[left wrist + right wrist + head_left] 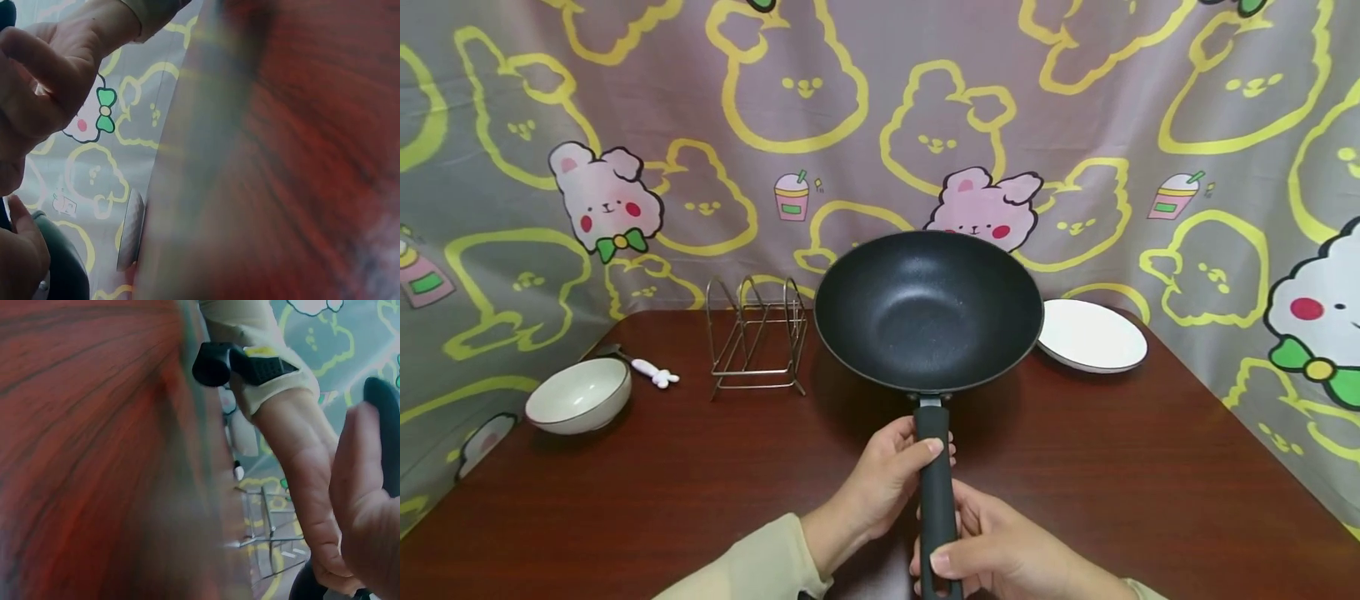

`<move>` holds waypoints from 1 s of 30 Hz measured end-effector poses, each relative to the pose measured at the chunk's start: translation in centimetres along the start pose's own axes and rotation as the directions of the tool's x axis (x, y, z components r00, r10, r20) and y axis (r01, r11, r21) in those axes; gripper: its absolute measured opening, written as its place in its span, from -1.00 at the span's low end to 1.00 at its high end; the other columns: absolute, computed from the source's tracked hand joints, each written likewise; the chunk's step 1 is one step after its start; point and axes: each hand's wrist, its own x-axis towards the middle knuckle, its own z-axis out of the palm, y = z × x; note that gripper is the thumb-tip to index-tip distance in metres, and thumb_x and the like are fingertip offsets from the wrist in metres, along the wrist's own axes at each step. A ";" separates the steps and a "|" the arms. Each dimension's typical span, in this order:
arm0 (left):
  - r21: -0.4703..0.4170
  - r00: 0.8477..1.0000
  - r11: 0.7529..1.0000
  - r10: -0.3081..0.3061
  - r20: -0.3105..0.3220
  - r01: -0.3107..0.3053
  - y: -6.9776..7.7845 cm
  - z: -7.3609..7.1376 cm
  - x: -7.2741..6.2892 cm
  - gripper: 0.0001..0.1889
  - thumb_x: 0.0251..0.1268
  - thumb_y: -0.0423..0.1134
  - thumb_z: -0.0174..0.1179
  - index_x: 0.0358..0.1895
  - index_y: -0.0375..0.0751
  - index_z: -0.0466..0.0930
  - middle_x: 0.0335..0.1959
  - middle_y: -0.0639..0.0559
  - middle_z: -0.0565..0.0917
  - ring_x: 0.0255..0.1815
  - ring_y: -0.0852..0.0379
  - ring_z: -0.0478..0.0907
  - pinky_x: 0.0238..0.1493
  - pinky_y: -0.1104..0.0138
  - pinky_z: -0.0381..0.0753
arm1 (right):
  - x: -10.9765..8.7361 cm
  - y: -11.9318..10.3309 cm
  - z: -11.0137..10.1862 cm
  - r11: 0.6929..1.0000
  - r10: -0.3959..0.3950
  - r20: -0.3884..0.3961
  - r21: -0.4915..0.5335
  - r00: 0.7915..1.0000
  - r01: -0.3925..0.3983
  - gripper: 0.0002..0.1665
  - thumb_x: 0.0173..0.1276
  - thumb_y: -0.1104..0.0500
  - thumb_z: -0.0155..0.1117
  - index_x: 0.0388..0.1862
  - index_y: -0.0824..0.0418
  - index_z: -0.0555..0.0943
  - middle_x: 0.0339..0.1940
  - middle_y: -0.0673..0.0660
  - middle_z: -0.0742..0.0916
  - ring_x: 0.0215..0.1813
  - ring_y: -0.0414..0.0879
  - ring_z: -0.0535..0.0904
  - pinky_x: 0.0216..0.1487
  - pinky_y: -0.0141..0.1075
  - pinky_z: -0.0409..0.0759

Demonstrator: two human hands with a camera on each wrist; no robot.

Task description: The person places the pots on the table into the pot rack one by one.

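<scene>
A black frying pan [928, 312] is held up over the table, its inside tilted toward me. My left hand [887, 467] grips the upper part of its dark handle [936, 475], thumb across the top. Lower down, near the hanging hole, my right hand [1000, 542] wraps the same handle with its thumb on top. In the left wrist view both hands show at the left edge, with part of the pan [65, 262] below. The right wrist view catches the handle's end [384, 425] beside my right hand [369, 531].
A wire rack [756, 342] stands behind the pan to the left. Farther left are a white bowl [580, 396] and a utensil with a white handle [655, 372]. A white plate [1092, 335] lies at the right back of the brown table [700, 492]. A patterned curtain [880, 108] hangs behind.
</scene>
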 end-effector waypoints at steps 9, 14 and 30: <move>0.040 0.998 0.999 0.033 0.045 -0.035 0.4 -0.8 0.6 -0.61 0.14 -0.44 0.04 0.04 -0.58 0.28 -0.31 0.10 0.60 -0.27 0.24 0.56 -0.13 0.42 0.53 | 0.6 -0.1 0.3 0.994 -0.042 -0.038 -0.099 0.998 0.038 -0.44 0.25 0.32 0.08 0.21 0.32 0.16 -0.20 0.08 0.68 -0.24 -0.16 0.60 -0.24 -0.32 0.62; 0.067 0.998 0.997 0.035 0.051 -0.038 0.8 -1.3 0.7 -0.57 0.15 -0.45 0.05 0.07 -0.62 0.27 -0.28 0.08 0.61 -0.23 0.23 0.58 -0.09 0.39 0.53 | 1.1 -0.1 0.3 0.973 -0.084 -0.087 -0.221 0.993 0.063 -0.44 0.20 0.36 0.11 0.17 0.39 0.19 -0.24 0.12 0.68 -0.26 -0.13 0.59 -0.32 -0.32 0.61; 0.146 0.999 0.989 0.007 0.032 -0.012 1.6 -2.7 1.0 -0.61 0.10 -0.48 0.09 0.01 -0.63 0.34 -0.30 0.04 0.64 -0.26 0.22 0.61 -0.14 0.38 0.55 | 2.6 0.6 0.5 0.910 -0.150 -0.152 -0.408 0.977 0.076 -0.36 0.18 0.37 0.20 0.20 0.48 0.18 -0.26 0.24 0.66 -0.31 -0.09 0.58 -0.23 -0.33 0.59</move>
